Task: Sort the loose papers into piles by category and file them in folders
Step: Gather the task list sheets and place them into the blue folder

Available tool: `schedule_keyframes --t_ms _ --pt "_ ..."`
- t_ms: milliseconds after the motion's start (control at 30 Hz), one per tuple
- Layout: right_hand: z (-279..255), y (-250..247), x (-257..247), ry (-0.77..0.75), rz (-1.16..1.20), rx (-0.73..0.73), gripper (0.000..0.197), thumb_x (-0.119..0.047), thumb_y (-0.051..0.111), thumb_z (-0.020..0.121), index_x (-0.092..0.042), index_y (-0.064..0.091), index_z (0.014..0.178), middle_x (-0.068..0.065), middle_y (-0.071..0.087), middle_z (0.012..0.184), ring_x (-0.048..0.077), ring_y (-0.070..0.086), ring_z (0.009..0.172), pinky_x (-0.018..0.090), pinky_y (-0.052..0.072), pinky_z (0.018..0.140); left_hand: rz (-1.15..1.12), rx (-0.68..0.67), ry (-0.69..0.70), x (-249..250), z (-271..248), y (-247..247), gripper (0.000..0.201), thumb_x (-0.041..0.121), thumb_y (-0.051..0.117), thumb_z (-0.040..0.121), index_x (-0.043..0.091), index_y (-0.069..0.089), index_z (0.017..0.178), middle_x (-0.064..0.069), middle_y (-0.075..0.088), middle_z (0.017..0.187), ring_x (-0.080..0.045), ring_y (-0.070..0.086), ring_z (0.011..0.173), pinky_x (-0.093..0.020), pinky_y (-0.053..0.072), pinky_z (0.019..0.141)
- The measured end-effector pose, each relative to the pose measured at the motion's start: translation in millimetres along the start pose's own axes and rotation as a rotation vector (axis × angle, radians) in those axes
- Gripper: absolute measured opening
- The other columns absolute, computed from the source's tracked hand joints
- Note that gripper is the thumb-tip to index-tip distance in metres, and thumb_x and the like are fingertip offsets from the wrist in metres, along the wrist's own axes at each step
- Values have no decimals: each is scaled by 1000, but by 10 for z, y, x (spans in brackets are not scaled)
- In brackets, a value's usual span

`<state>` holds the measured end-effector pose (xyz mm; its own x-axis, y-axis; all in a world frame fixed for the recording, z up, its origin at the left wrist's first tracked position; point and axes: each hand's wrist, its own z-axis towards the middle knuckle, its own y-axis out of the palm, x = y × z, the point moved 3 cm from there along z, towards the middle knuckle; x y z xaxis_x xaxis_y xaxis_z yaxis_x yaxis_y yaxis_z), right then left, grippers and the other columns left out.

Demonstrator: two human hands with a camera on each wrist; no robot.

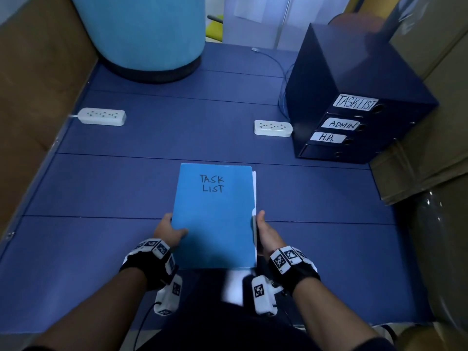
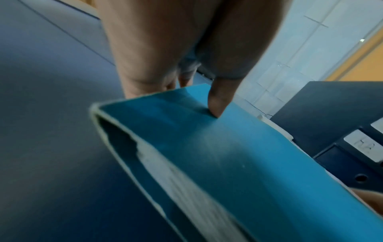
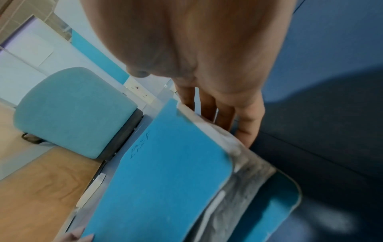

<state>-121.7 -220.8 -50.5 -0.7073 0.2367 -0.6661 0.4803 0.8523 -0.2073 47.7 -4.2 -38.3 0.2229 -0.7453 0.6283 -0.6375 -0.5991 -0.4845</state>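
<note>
Left hand (image 1: pixel 168 230) grips the left edge of the blue card folder marked "TASK LIST" (image 1: pixel 215 216), thumb on its cover. Folder held above the bench's (image 1: pixel 101 188) near edge, white sheets (image 3: pixel 244 165) inside. Right hand (image 1: pixel 266 235) clasps the open edge. Judged light, floppy; hold both long edges so sheets stay in.

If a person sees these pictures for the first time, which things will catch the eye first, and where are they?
First comes the bright blue folder marked TASK LIST, in the middle near the person, with the left hand and the right hand gripping its two sides and white papers showing inside. Next is the dark drawer box at the far right, with labels TASKLIST, ADMIN and H.R. A large light blue chair back stands at the far left.
</note>
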Motion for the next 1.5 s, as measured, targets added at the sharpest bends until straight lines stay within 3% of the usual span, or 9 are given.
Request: schedule_keyframes --t_ms 133,267,367,500,633,767,1000,1200,1500 --pt "-285 63 -230 -60 -30 30 98 -92 22 74 -29 38 148 -6 38 153 19 36 142 45 26 118 -167 -90 111 1 -44 -33 90 15 67 58 18 30 141 -10 55 124 -35 56 110 -52 49 91" --pt "-476 119 -325 -103 -54 41 81 -76 24 90 -22 34 151 -7 35 153 16 30 144 42 21 120 -281 -128 252 180 -214 -126 77 -9 62 72 17 34 139 -3 55 119 -27 55 111 -29 47 75" --pt "-454 70 -177 -82 22 47 100 -96 43 60 -32 51 137 -10 51 142 17 50 130 45 38 111 -351 -130 329 246 -269 -259 72 -21 54 78 24 38 133 4 58 115 -19 58 103 -20 47 72" --pt "-681 54 -316 -150 57 111 52 -58 47 94 -35 38 140 -14 49 132 10 49 117 31 42 96 -453 -146 424 361 -378 -443 74 -24 53 77 26 41 130 12 61 113 -2 64 94 -20 52 75" --pt "-839 51 -464 -320 3 172 57 -58 48 90 -34 37 140 -16 54 134 14 49 128 42 37 111 -568 -199 471 630 -540 -552 74 -21 56 76 26 42 132 8 63 115 -12 63 101 -27 53 82" --pt "-1135 -203 -812 -482 -60 369 38 -23 42 102 -23 40 140 -12 52 123 12 49 113 22 34 88 -669 -308 493 906 -704 -555 76 -18 53 81 28 38 140 2 64 124 -20 63 110 -40 54 89" --pt "-1193 -862 -1090 -581 -73 332 36 -37 43 100 -31 46 136 -16 57 126 9 54 115 31 41 97 -776 -291 538 1439 -975 -245 79 -25 43 81 26 38 141 2 67 115 -18 68 98 -31 57 70" --pt "-858 -1940 -1465 -610 -91 427 23 -30 51 100 -16 57 116 5 63 96 5 60 59 35 55 66 -880 -261 579 1922 -1061 -2 77 -25 41 80 21 36 141 -2 66 117 -20 68 96 -35 58 69" --pt "130 -2981 -2145 -446 -380 614 68 -41 65 89 -24 34 148 11 54 137 33 60 112 47 52 95 -894 -156 586 2355 -1091 283 75 -23 40 82 19 32 144 1 68 112 -18 69 94 -34 58 67"
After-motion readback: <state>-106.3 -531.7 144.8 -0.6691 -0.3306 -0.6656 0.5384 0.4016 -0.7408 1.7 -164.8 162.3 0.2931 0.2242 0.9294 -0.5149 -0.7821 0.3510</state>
